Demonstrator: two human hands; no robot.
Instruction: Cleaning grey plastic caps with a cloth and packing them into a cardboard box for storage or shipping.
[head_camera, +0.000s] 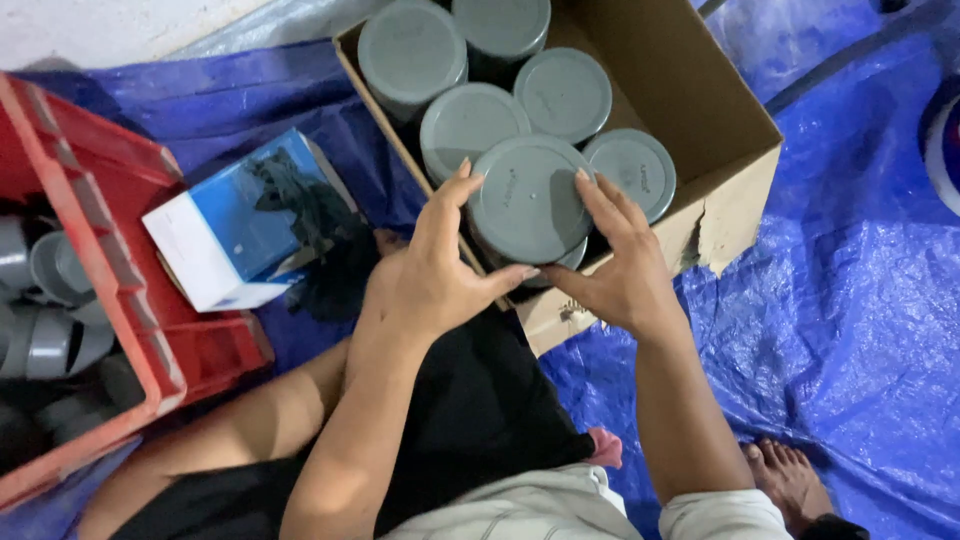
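Landmark: open cardboard box (720, 110), standing on a blue tarp (860, 300) spread over the floor.
Held thing: grey round cap (530, 200), flat top up, over the box's near corner, above the other caps.
Left hand (430, 275): on the cap's left edge; fingers (450, 195) curved up along the rim, thumb tucked beneath the near edge, so the cap is gripped from the side and below.
Right hand (615, 260): on the cap's right edge; fingers (600, 195) lightly spread and laid against the rim, thumb under it, mirroring the other hand.
Why two hands: the cap is wide, and a grip on opposite edges keeps it level, as I judge it.
Other grey caps (470, 70): five more in the box, tops up, packed touching one another from the far corner toward the held one; the snug fit fills the box floor.
Box damage: its near right wall is torn at the corner.
Left of the box: a blue and white carton (235, 230) with black stuff (315, 225) spilling from it, resting against a red crate (90, 200).
Crate contents: grey pipe fittings (50, 310), lying loose.
Near side of the box: the person's knees, and a bare foot (790, 480) on the tarp.
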